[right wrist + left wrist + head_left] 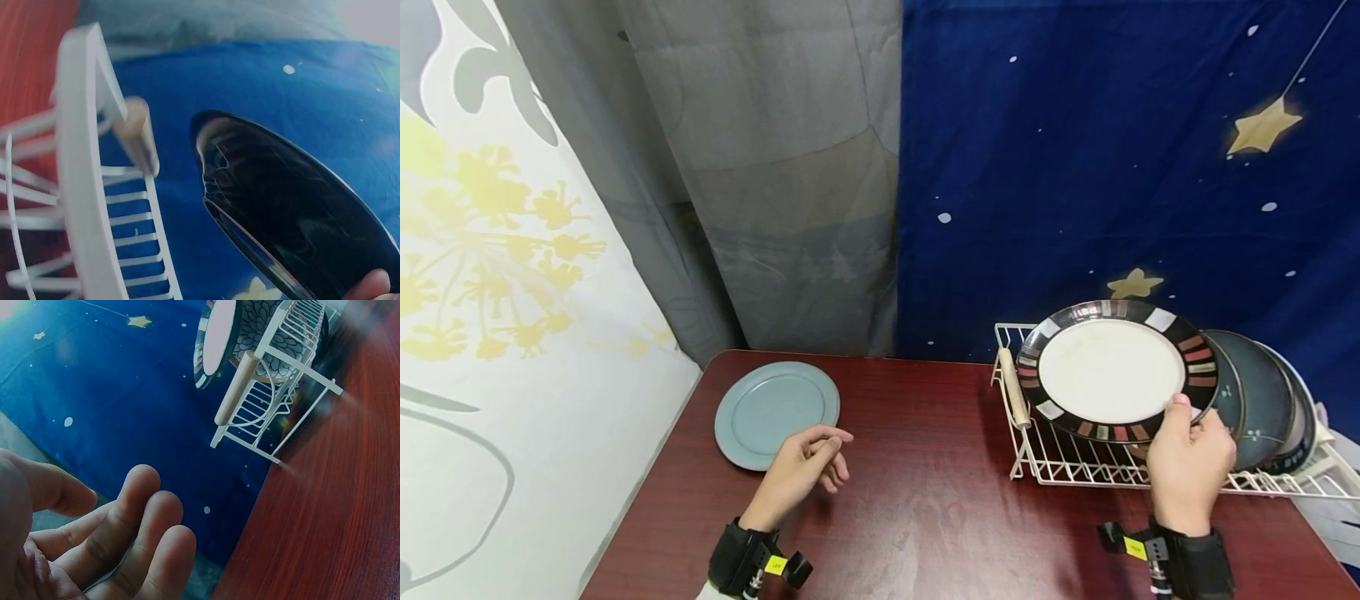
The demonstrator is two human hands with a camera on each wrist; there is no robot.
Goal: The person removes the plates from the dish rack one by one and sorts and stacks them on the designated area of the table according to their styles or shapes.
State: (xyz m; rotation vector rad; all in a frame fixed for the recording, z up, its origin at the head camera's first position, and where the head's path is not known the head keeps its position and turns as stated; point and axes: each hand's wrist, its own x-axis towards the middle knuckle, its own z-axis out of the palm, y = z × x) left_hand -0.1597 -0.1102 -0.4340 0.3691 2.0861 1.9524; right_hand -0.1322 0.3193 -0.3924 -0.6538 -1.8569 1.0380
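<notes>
A white plate with a dark rim patterned in coloured blocks [1108, 371] is tilted above the left part of a white wire dish rack [1086, 473]. My right hand [1191, 467] grips its lower right edge, thumb on the front face. In the right wrist view the dark underside of the plate [275, 194] shows, with a fingertip at its edge. My left hand [801, 471] hovers over the table beside a blue-grey plate [777, 408], holding nothing, its fingers loosely bent. The left wrist view shows the same relaxed fingers [169, 550].
Several plates [1251, 400] stand on edge in the right half of the rack. A wooden handle [1013, 389] sits on the rack's left end. The dark red table [925, 500] meets grey and blue curtains [970, 250] at its back edge.
</notes>
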